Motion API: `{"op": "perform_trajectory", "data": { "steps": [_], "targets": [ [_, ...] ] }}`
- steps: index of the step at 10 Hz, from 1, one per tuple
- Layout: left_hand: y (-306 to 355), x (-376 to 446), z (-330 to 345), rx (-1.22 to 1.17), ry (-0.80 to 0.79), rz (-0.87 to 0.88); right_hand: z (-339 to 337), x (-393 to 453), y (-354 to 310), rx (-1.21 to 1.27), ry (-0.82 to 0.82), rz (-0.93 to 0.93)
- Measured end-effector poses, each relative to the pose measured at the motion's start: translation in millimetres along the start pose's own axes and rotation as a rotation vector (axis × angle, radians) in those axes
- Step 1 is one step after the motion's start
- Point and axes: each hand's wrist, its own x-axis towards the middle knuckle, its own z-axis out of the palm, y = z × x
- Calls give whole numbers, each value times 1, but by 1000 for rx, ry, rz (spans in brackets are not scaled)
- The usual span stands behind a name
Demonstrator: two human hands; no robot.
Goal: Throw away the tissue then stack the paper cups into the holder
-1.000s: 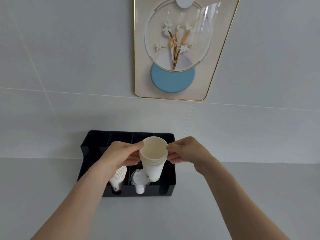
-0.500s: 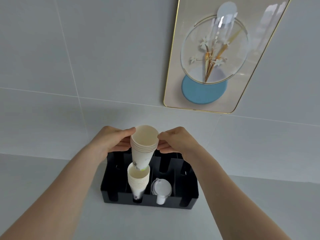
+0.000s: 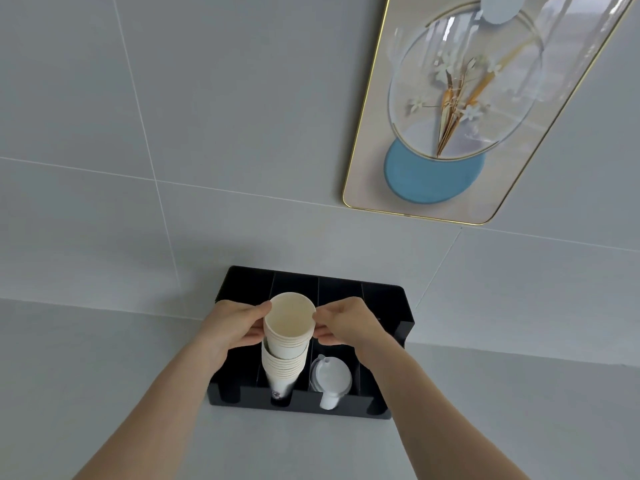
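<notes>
A black compartmented cup holder [image 3: 398, 306] stands on the grey counter against the tiled wall. A stack of white paper cups [image 3: 290, 318] is pinched at its rim between my left hand [image 3: 235, 325] and my right hand [image 3: 348, 323]. Its lower end sits inside a second stack of paper cups [image 3: 282, 370] that stands in the holder's second slot from the left. No tissue is in view.
White plastic lids [image 3: 330, 377] fill the slot to the right of the cups. A gold-framed wall picture [image 3: 450, 109] with a blue disc hangs on the wall at the upper right. Grey counter [image 3: 104, 375] spreads around the holder.
Both hands have lowered the held stack, so its bottom has gone from above the slotted stack to nested in it. The camera has swung left and the holder now appears more centred.
</notes>
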Motion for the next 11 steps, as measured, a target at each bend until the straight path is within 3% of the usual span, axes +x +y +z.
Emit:
{"op": "perform_trajectory", "data": {
  "steps": [3,7,10,11],
  "targets": [
    [-26,9,2,144,21,15,18,10,31,-134,44,14],
    [-39,13,9,177,107,50,28,12,40,-113,97,16],
    [-38,-2,8,301,101,118,14,-7,35,-352,90,-106],
    [-30,-13,5,459,200,159,0,-15,38,-466,174,-168]
  ]
}}
